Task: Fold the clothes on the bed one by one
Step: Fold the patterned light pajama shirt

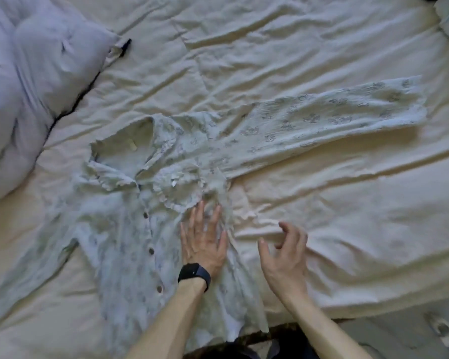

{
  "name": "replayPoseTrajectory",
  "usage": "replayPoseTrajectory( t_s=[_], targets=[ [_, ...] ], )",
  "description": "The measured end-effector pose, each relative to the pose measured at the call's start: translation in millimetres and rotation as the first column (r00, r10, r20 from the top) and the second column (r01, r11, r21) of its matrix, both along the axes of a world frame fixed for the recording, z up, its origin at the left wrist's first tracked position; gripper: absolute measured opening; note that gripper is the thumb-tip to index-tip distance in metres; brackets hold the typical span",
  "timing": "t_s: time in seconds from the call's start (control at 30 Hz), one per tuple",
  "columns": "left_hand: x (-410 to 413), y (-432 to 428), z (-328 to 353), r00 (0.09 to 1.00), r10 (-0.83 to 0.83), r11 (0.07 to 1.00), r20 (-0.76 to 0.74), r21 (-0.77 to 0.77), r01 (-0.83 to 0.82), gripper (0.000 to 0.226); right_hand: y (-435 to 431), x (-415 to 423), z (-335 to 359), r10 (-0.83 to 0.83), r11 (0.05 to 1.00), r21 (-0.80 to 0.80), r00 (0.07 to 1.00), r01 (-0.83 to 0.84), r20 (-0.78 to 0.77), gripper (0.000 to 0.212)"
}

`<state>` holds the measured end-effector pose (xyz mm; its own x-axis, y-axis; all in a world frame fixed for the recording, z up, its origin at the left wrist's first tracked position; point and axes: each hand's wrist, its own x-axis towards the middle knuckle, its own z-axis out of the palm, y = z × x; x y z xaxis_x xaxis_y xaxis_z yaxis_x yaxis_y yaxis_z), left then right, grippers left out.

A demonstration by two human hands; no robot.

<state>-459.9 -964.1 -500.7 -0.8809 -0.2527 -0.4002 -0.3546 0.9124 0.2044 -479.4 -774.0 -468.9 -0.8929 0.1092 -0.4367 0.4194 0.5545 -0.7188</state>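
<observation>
The shirt lies spread with 0 folds made — left hand presses it flat-palmed, right hand hovers loosely curled, empty.

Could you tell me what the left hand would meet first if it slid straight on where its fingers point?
Most likely the bunched fold of the shirt, just ahead of the left hand where the sleeve begins.

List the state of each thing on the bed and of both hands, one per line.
Shirt: spread face up, buttoned, unfolded, sleeves out.
Left hand: flat, pressing on the shirt.
Right hand: fingers loosely curled, holding nothing.
Comforter: bunched up.
Bed sheet: wrinkled.
</observation>
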Motion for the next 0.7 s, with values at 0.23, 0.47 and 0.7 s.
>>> replayPoseTrajectory(
  t_s=[0.23,0.47,0.7],
  targets=[
    [253.5,-75.4,30.9,0.83,0.534,0.846,0.161,-0.113,-0.522,0.075,-30.5,156.0,8.8,0.295,0.921,0.182,0.921,-0.346,0.255,0.078],
    [346.0,-137.5,44.3,0.288,0.915,0.226,0.282,0.234,-0.946,0.07,-20.2,186.6,12.1,-0.06,0.996,0.087,0.908,0.026,0.415,0.036],
    [376.5,-176.6,33.9,0.063,0.824,-0.314,0.563,0.546,-0.777,0.026,6.4,194.3,7.6,-0.098,0.99,0.122,0.953,0.065,0.287,0.03]
  ],
)
